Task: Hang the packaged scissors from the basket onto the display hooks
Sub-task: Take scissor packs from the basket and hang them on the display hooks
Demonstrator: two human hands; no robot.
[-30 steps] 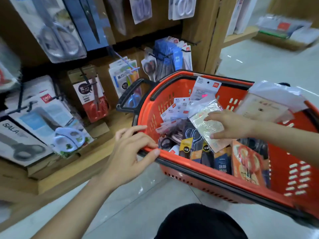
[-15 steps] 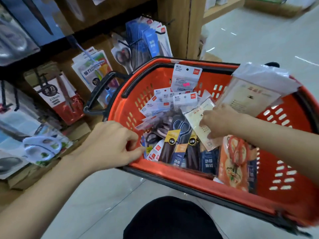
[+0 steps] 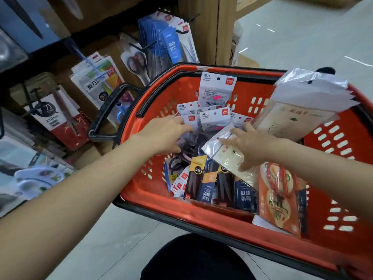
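A red basket (image 3: 141, 190) with a black rim sits in front of me, full of packaged scissors. White-carded packs (image 3: 214, 118) lie at its far side and dark packs (image 3: 201, 182) nearer me. My left hand (image 3: 163, 134) reaches inside the basket, its fingertips touching the white packs. My right hand (image 3: 252, 146) lies with spread fingers on a clear flat pack (image 3: 224, 152) in the middle. Black display hooks (image 3: 181, 31) stick out of the wooden shelf beyond the basket and carry blue scissor packs (image 3: 171, 47).
A large clear bag (image 3: 302, 106) leans on the basket's right rim, and an orange pack (image 3: 280, 197) stands at the near right. The basket's black handle (image 3: 109, 114) folds toward the shelf. More hanging scissor packs (image 3: 96, 81) fill the shelf at left. Pale floor tiles (image 3: 302, 37) lie to the right.
My left hand has left the basket's near rim and moved inside onto the white packs. My right hand stays on the clear pack. The view has tilted down over the basket.
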